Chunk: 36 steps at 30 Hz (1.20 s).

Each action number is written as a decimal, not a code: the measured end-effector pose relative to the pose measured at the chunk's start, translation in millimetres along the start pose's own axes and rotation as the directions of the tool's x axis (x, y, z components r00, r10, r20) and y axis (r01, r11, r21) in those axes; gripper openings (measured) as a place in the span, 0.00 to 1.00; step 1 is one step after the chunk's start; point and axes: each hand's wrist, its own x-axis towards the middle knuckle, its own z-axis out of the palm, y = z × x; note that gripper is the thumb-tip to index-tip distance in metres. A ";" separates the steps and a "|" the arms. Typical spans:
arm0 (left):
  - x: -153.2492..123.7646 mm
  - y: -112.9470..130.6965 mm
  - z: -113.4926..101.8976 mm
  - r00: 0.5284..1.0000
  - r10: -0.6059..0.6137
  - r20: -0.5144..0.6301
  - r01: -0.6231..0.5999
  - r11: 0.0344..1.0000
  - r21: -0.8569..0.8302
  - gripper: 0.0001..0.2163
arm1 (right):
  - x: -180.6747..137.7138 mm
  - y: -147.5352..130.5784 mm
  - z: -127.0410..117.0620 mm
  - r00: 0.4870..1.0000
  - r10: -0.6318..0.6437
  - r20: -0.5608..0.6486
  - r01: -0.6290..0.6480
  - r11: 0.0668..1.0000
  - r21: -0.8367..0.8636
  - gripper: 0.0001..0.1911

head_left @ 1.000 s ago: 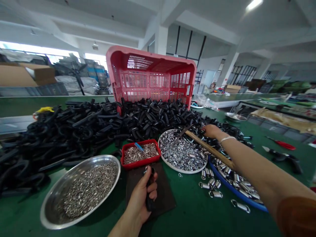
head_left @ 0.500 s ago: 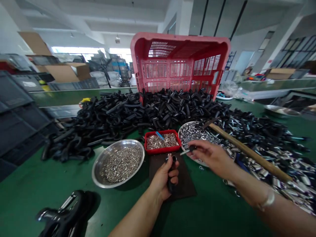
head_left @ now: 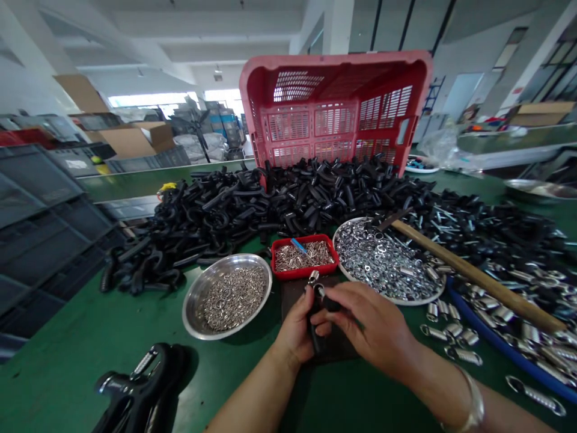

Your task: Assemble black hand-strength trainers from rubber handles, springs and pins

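My left hand [head_left: 295, 331] is wrapped around a black plastic handle [head_left: 318, 343], held upright over a dark mat [head_left: 293, 291]. A small shiny metal piece [head_left: 314, 276] shows at the handle's top, by my left thumb. My right hand [head_left: 376, 328] is closed on a black-knobbed bolt [head_left: 332, 304], whose metal shank is mostly hidden. Its fingertips meet the handle's upper end; whether the bolt is inside it I cannot tell. Just beyond my hands is a red tray [head_left: 282, 275] of small metal pins with a blue tool [head_left: 298, 245] on top.
A steel bowl [head_left: 192, 322] of small metal parts stands left, a white dish [head_left: 417, 302] of metal pieces right. A hammer [head_left: 478, 273] lies across the right side, above springs [head_left: 464, 355]. Behind, black handles [head_left: 216, 207] spill before a red crate [head_left: 336, 63].
My right hand has moved left and down, bringing the black-knobbed bolt from over the white dish to the handle's top. My left hand keeps its hold; the view has shifted slightly.
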 end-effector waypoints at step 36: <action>-0.4 -1.3 7.8 0.960 0.279 0.030 -0.243 0.773 0.587 0.18 | -4.6 28.7 6.4 0.728 0.413 0.547 -0.465 0.884 -0.049 0.26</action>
